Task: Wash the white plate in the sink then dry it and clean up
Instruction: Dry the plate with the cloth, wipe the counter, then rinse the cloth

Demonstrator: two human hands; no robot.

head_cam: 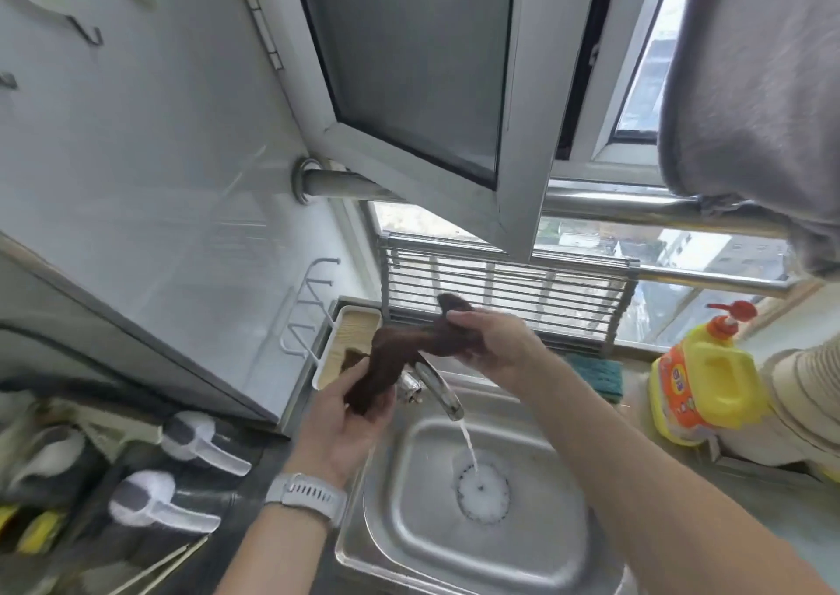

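Observation:
A dark brown cloth (pixel 400 349) is stretched and twisted between my two hands above the tap. My left hand (pixel 345 417), with a grey watch on its wrist, grips the cloth's lower end. Higher and farther back, my right hand (pixel 491 344) grips the upper end. Below them the chrome tap (pixel 436 390) runs a thin stream of water into the steel sink (pixel 409 526), foaming over the drain (pixel 482 492). No white plate is in view.
A yellow detergent bottle (pixel 704 381) with a red pump stands right of the sink. A teal sponge (pixel 595 374) lies behind the basin, under a metal rack (pixel 500 285). A white tray (pixel 350 344) sits at the back left. Jars and utensils crowd the left counter.

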